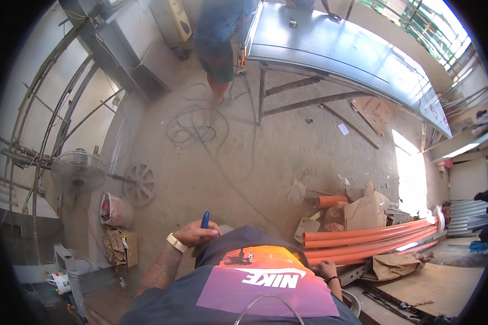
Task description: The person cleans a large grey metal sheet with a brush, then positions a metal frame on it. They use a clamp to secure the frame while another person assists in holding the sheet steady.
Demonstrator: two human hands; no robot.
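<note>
My left hand (198, 233), below a light-coloured wristband, is closed around a short blue pen-shaped tool (205, 219). The upper end of the tool sticks up above my thumb, and the rest is hidden in the fist. At my right side, by the edge of my printed dark shirt (265, 276), hangs my right hand (326, 268) with its fingers curled in. Whether anything is inside those fingers is hidden. Nearest to it lies a bundle of long orange pipes (363, 237).
A person (217, 43) stands beside a large metal-sheet-topped table (331, 40); another person's hands rest at its far edge. Cable (198, 127) loops across the floor. A fan (79, 170) and boxes (122, 246) stand left; cardboard (366, 211) lies by the pipes.
</note>
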